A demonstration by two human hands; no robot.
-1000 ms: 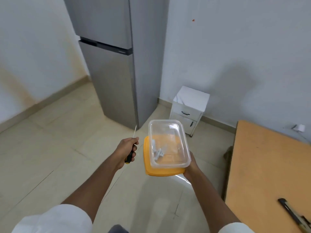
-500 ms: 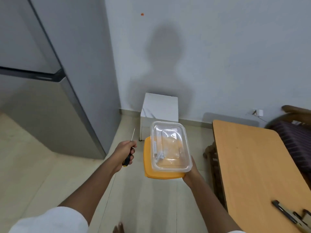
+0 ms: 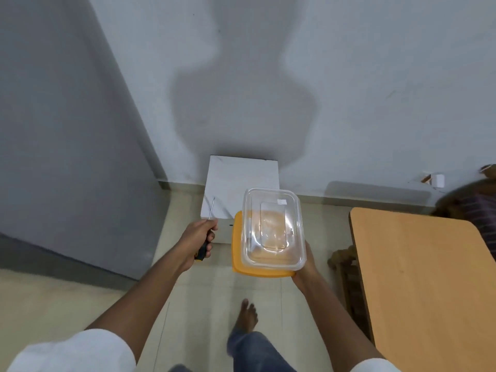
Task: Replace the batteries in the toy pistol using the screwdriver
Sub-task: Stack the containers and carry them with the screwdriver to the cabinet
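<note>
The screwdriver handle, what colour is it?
Black with a yellow end on the screwdriver; the head view shows it.

left hand point(image 3: 197, 237) grips screwdriver point(image 3: 206, 232) | right hand point(image 3: 304, 267) holds clear container point(image 3: 272, 229) on orange lid point(image 3: 239, 264) | wooden table point(image 3: 429, 285) at right

A grey fridge point(image 3: 67, 146) fills the left side, standing on the pale tiled floor point(image 3: 53, 299). Against the far white wall point(image 3: 375, 76) sits a small white cabinet point(image 3: 236, 181). On the right is a wooden table point(image 3: 429, 285), with a dark wooden chair point(image 3: 342, 264) just beside its left edge.
</note>
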